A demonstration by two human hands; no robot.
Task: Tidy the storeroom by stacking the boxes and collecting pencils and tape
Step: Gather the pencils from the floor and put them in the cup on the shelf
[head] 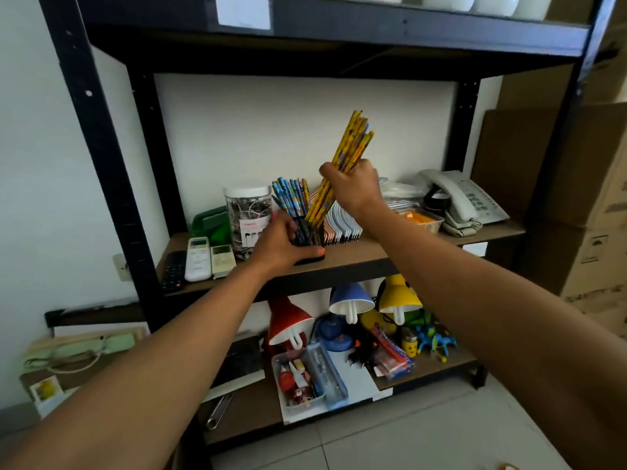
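Observation:
My right hand (356,189) grips a bundle of yellow patterned pencils (349,147), tilted, with their lower ends at the mouth of a black pencil holder (310,237) on the middle shelf. My left hand (280,244) is curled round that holder from the left. Several blue pencils (290,195) stand in the holder. A roll of black tape (437,201) lies further right on the shelf beside a white telephone (464,198).
A clear jar of cables (247,215), three remotes (198,259), a green object and a row of white packets (342,225) crowd the same shelf (356,257). Desk lamps (351,300), a plastic tub (298,385) and toys fill the lower shelf. Cardboard boxes (583,198) stand at the right.

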